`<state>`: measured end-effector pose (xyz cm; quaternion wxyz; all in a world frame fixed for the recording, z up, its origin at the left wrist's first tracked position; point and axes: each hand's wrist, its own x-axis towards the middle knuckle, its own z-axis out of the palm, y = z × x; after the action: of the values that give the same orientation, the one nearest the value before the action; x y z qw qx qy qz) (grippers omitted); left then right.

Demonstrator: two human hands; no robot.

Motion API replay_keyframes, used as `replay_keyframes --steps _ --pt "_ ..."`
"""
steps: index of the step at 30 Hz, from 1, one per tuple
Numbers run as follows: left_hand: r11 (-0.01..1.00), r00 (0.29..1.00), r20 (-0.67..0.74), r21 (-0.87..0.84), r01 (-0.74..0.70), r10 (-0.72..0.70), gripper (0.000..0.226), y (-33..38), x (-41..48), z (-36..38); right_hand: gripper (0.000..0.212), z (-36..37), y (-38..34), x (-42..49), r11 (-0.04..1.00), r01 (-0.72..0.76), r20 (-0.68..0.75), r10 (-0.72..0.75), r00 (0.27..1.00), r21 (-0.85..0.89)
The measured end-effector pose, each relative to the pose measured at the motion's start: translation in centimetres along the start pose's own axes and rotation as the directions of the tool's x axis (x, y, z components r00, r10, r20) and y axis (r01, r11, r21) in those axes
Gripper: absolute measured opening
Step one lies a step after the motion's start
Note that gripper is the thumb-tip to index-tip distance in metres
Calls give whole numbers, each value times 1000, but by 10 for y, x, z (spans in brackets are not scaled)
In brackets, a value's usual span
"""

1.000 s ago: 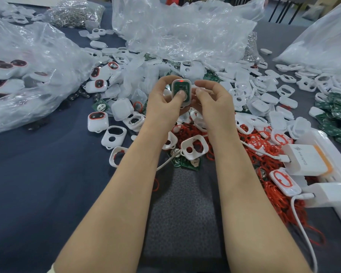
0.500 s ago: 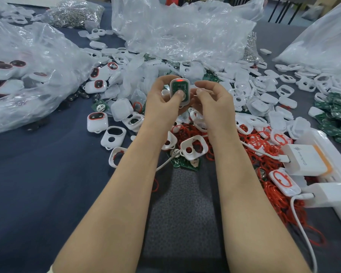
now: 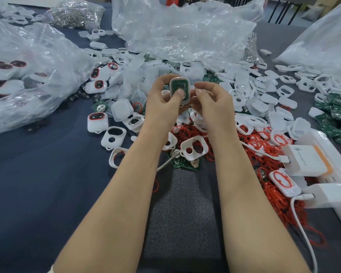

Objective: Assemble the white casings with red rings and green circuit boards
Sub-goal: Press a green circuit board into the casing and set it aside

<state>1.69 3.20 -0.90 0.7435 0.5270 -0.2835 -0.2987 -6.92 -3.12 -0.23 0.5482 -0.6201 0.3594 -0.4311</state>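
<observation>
Holding, head view: left hand (image 3: pixel 161 101) grips one white casing (image 3: pixel 187 89) above the table (image 3: pixel 37 174), its thumb pressed on the green circuit board (image 3: pixel 180 84) seated inside. Right hand (image 3: pixel 212 103) is just beside the casing with its fingers curled; whether it pinches anything cannot be told.
Clear bag (image 3: pixel 47 46), left: finished casings (image 3: pixel 2 69) with red-rimmed openings.
Centre bag (image 3: pixel 185 36): contents unclear.
Rear bag (image 3: pixel 77 14): small metal parts.
Loose on the table: red rings (image 3: pixel 260 142) and spare boards (image 3: pixel 334 119).

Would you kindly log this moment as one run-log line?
left hand: holds white casing, thumb on green circuit board inside | right hand: curled beside casing, grip unclear | red rings: piled loose
</observation>
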Motion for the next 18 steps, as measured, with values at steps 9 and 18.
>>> replay_keyframes --steps 9,18 --pt "999 999 -26 28 36 -36 25 4 -3 1 14 1 -1 0 1000 -10 3 10 1000 18" --pt "922 962 -251 -387 4 -109 25 44 3 -27 8 13 -11 -11 932 189 99 -166 981 -309"
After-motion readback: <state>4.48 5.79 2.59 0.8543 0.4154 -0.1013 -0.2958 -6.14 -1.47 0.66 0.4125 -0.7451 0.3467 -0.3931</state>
